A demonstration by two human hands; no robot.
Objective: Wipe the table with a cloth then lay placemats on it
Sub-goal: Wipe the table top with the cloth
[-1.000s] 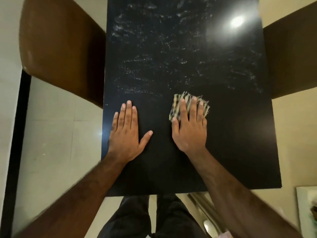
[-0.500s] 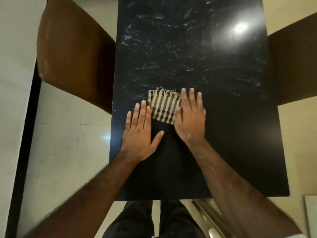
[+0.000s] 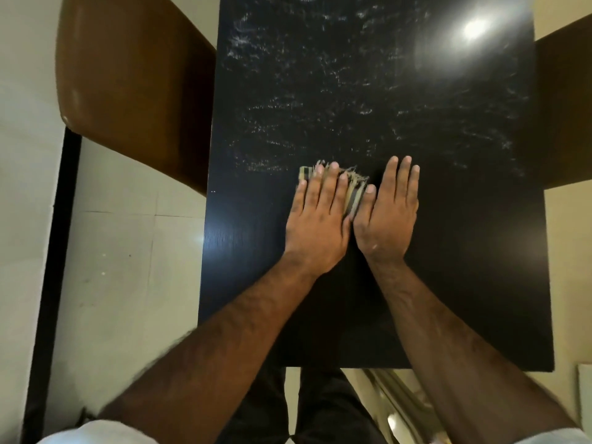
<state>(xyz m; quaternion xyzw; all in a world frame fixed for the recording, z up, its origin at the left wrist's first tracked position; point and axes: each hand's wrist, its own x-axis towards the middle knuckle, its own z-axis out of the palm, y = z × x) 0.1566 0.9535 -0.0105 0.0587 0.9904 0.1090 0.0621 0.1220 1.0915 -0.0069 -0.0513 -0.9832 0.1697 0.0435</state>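
Since a second ago the cloth (image 3: 355,195) has passed from the right hand (image 3: 389,216) to the left hand (image 3: 317,219), which presses it flat-fingered near the middle of the desk (image 3: 455,267). The right hand lies flat beside it. Wiping is underway; the streaks (image 3: 320,100) beyond likely need sweeping next.

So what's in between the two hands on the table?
The striped cloth: the head view shows it between the left hand and the right hand, mostly under the left.
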